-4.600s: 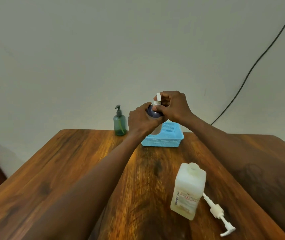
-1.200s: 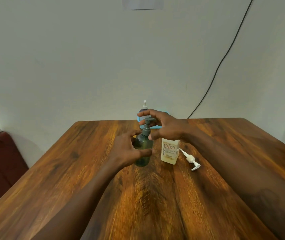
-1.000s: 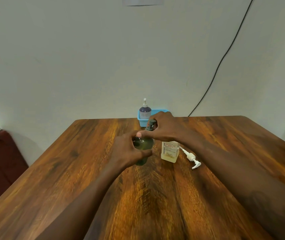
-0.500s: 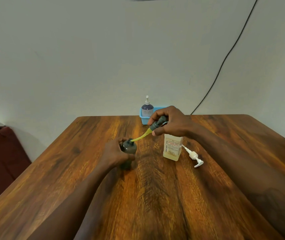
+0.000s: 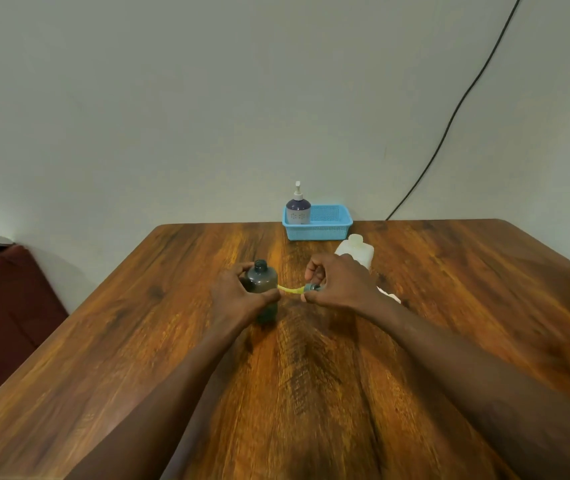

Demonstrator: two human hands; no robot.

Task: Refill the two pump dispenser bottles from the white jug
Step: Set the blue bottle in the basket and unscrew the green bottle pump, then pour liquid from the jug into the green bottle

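My left hand (image 5: 238, 295) grips the dark green bottle (image 5: 262, 281), which stands upright on the wooden table (image 5: 311, 358) with its mouth open. My right hand (image 5: 339, 284) holds the green pump head (image 5: 311, 288) low beside the bottle; its yellowish dip tube (image 5: 289, 289) points left and nearly touches the bottle. The white jug (image 5: 355, 251) stands uncapped just behind my right hand, partly hidden. A purple-and-white pump bottle (image 5: 298, 208) stands in the left end of the blue basket (image 5: 328, 227) at the far edge.
A white pump head (image 5: 390, 296) lies on the table behind my right wrist, mostly hidden. A black cable (image 5: 456, 109) runs down the wall at the right. A dark red seat (image 5: 2, 306) stands left of the table.
My right hand unscrewed the green pump, lifted it out of the bottle and brought it down beside the bottle. My left hand kept hold of the bottle. The camera tilted down.
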